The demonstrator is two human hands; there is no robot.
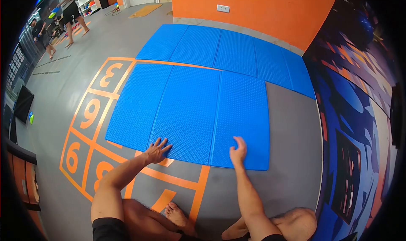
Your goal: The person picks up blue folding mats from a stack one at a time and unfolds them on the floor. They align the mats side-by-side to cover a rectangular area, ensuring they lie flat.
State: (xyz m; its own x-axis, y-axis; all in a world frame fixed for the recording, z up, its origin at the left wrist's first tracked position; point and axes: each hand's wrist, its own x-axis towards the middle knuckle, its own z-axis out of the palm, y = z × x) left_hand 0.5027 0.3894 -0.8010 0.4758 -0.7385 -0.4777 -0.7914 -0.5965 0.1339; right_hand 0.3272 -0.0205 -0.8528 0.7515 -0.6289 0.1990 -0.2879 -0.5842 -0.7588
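Kneeling, you press your flat, ungripping left hand [156, 151] and right hand [238, 151] on the near blue mat's [190, 110] lower edge; bare grey floor [292, 156] lies right.

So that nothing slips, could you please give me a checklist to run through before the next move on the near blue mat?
1. Left hand on the near blue mat: flat, fingers spread, at its near edge. Ok.
2. Right hand on the same mat: fingers bent; firm hold cannot tell.
3. Mat lying flat on the floor: ok.
4. Right edge flush with the far blue mat: not ok, that one reaches further right.
5. Other people well away: ok, far off at upper left.
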